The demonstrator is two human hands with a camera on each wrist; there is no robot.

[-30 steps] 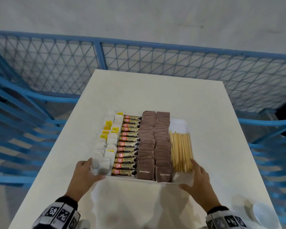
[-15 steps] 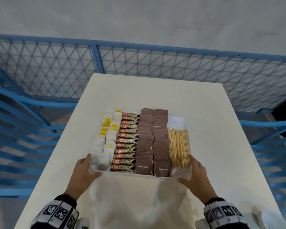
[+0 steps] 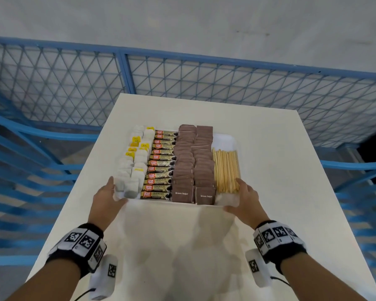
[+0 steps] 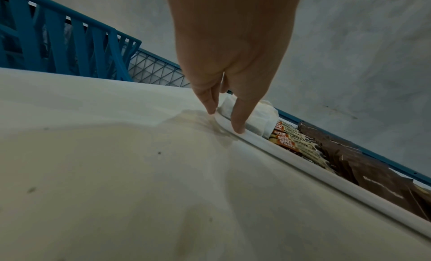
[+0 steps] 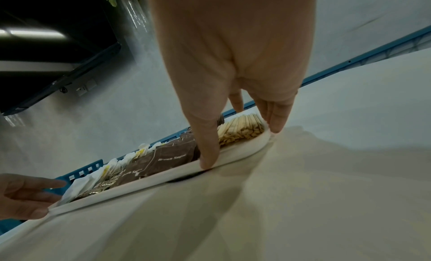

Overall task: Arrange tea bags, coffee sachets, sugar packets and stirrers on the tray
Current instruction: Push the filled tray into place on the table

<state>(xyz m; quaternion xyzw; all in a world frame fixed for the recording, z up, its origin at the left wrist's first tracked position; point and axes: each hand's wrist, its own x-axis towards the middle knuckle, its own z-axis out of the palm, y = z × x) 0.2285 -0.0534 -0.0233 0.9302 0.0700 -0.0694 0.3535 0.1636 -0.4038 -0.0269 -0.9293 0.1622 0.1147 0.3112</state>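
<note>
A white tray (image 3: 225, 139) lies in the middle of the table, filled in rows. From left to right these are white tea bags (image 3: 131, 170), coffee sachets (image 3: 161, 164), brown sugar packets (image 3: 193, 161) and wooden stirrers (image 3: 226, 170). My left hand (image 3: 109, 198) touches the tray's near left corner with straight fingers. My right hand (image 3: 243, 198) touches the near right corner the same way. In the left wrist view, my left hand (image 4: 225, 120) sets its thumb on the tray rim (image 4: 303, 165) beside the tea bags (image 4: 258, 115). In the right wrist view, my right hand (image 5: 242, 147) straddles the rim (image 5: 163, 178) by the stirrers (image 5: 242, 130).
The white table (image 3: 269, 213) has bare surface on all sides of the tray. A blue mesh fence (image 3: 204, 83) runs behind the far edge. Blue racks (image 3: 20, 170) stand along both sides.
Both hands have slid the tray away from me, toward the far edge of the table, keeping their places at its near corners.
</note>
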